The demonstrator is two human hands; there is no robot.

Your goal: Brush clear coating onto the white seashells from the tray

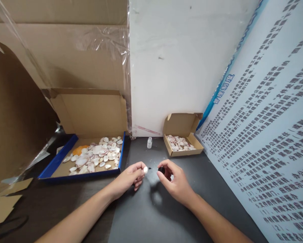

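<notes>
Between the thumb and fingertips of my left hand is a small white seashell. My right hand pinches a black bottle cap, and a thin dark brush tip points from it toward the shell. A narrow gap shows between the tip and the shell; whether they touch I cannot tell for sure. Beyond both hands, a small clear bottle with a white label stands upright on the dark mat, its top uncapped.
A blue-edged cardboard box at left holds many shells and something orange. A smaller cardboard box with shells stands at back right. A white wall panel rises behind, a printed board at right, cardboard pieces at far left.
</notes>
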